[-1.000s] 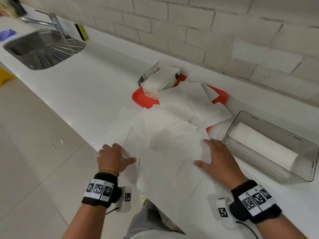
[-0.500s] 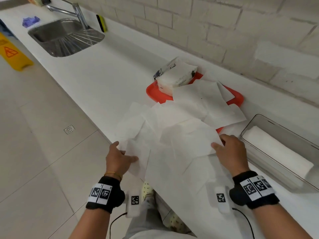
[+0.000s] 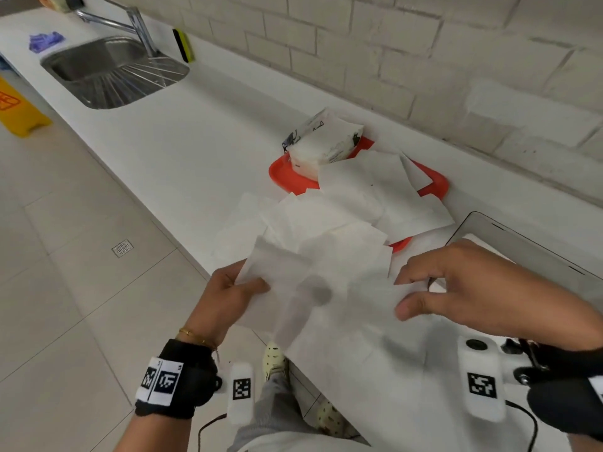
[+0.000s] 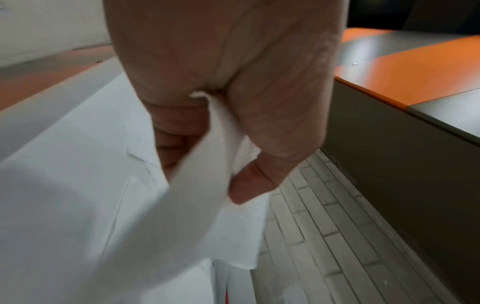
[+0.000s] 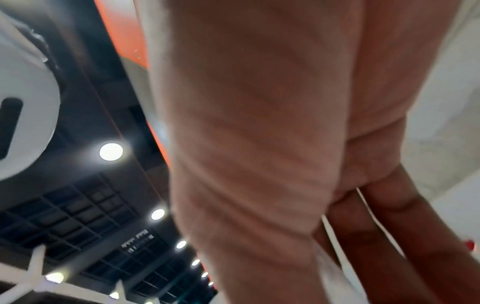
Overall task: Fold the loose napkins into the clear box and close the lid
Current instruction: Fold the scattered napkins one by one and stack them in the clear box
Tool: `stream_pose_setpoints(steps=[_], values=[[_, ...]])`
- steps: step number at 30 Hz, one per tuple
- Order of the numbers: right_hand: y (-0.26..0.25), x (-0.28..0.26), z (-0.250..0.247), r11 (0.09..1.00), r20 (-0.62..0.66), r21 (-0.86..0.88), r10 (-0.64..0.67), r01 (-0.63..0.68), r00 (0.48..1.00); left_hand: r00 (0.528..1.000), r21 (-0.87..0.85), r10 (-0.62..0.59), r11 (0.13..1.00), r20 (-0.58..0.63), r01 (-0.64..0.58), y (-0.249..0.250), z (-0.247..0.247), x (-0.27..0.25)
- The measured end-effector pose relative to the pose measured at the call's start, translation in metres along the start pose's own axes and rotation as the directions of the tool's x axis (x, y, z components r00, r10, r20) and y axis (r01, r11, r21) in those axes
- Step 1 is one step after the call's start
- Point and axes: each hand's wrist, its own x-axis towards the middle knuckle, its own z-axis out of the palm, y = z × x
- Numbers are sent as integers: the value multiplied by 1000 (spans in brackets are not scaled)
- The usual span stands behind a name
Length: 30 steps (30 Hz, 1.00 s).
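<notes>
On the bench (image 3: 195, 151) in front of me, the loose napkins (image 3: 326, 230) spread from the near edge back onto the tray (image 3: 437, 185), which sits toward the wall. A napkin pack (image 3: 323, 141) rests on the tray's far left end. The clear box (image 3: 528, 252) lies right of the tray, behind my right hand (image 3: 483, 288). My left hand (image 3: 225, 295) is at the bench's near edge, left of the right hand, with one napkin (image 3: 326, 282) stretched between the two hands. The sink (image 3: 111, 70) is set into the bench far to the left.

Matt paper napkins (image 3: 329, 223), glossy red plastic tray (image 3: 435, 182), brushed steel sink (image 3: 98, 66), smooth white counter (image 3: 195, 141).
</notes>
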Motion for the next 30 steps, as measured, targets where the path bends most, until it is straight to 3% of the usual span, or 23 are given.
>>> stream_pose_setpoints(steps=[4, 7, 9, 11, 14, 17, 21, 22, 23, 25, 27, 30], values=[[-11, 8, -3, 986, 188, 155, -91, 62, 978, 986, -68, 78, 995, 144, -69, 2, 27, -8], [0, 26, 4, 970, 22, 231, -83, 76, 996, 966, -98, 90, 993, 243, -68, -9, 44, -7], [11, 40, 12, 972, -125, 221, -48, 75, 991, 954, -114, 76, 992, 291, -44, -13, 52, -6], [20, 52, 20, 965, -193, 254, -14, 64, 981, 936, -136, 85, 990, 340, -41, -17, 58, -6], [33, 63, 31, 911, -173, 410, 30, 44, 984, 904, -165, 160, 981, 396, -101, -25, 60, -3], [41, 72, 42, 784, -139, 621, 97, 10, 986, 855, -175, 248, 967, 455, -188, -37, 55, 7], [39, 77, 47, 780, -172, 625, 168, -24, 971, 817, -103, 148, 989, 557, -109, -22, 32, 24], [37, 77, 46, 794, -179, 607, 176, -32, 968, 837, -69, 101, 995, 537, -76, -16, 23, 32], [34, 78, 45, 808, -190, 588, 184, -38, 964, 888, -24, 67, 998, 455, -63, -11, 12, 44], [30, 79, 43, 837, -218, 545, 196, -47, 956, 992, 213, 65, 973, 106, -86, -10, -13, 80], [25, 81, 41, 858, -242, 510, 208, -58, 948, 969, 555, 154, 831, -192, -23, -16, -37, 123], [16, 85, 41, 873, -269, 484, 216, -62, 938, 947, 765, 136, 627, -290, 144, -19, -58, 175]])
